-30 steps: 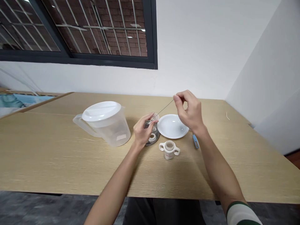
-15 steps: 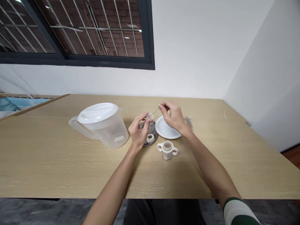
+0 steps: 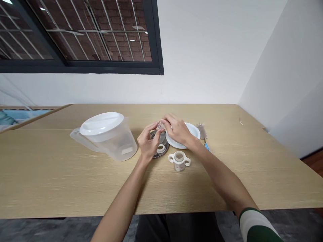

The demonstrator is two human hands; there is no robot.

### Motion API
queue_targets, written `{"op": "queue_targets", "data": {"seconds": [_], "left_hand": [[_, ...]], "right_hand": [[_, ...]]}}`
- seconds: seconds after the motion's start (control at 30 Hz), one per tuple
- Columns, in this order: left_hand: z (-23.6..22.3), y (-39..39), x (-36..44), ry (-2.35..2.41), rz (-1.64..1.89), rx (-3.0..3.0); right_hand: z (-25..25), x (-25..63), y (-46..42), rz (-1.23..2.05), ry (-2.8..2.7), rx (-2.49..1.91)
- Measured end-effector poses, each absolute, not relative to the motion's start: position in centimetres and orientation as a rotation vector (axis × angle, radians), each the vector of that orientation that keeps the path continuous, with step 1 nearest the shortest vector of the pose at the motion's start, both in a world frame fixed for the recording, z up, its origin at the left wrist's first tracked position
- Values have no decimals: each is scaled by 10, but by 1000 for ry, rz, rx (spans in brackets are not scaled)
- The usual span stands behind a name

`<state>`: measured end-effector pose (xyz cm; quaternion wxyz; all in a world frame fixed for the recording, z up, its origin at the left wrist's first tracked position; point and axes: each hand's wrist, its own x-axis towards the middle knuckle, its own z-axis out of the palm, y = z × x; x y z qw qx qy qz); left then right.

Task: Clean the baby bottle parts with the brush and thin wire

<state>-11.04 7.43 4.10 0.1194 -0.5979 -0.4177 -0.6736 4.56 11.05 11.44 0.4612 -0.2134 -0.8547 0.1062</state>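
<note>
My left hand [image 3: 150,142] pinches a small clear plastic piece [image 3: 159,125] above a round steel dish [image 3: 163,150]. My right hand [image 3: 177,129] sits close against it, fingers pinched, over the rim of a white plate [image 3: 194,131]. The thin rod held in those fingers is hidden by them. A white ring [image 3: 161,148] lies on the dish. In front stands a white two-handled cup [image 3: 179,161]. A clear jug with a white lid [image 3: 106,136] stands left of my left hand.
A bottle brush with a blue handle [image 3: 203,134] lies right of the plate. A small white scrap [image 3: 241,121] lies near the wooden table's [image 3: 50,171] far right corner. White walls rise behind and right, with a dark-framed window above.
My right hand has moved left and down to meet my left hand. The thin rod is no longer visible, and the two hands now touch over the dish.
</note>
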Motion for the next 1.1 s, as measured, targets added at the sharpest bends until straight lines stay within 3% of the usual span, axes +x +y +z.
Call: {"op": "queue_targets", "data": {"seconds": [0.27, 0.67, 1.1], "left_hand": [[35, 78, -107, -1291, -1928, -1776], [37, 79, -115, -1386, -1822, -1686], [32, 79, -117, -1309, -1849, -1749]], "right_hand": [[134, 62, 110, 413, -1887, -504], [172, 105, 97, 384, -1529, -436], [163, 92, 98, 369, -1637, -407]]}}
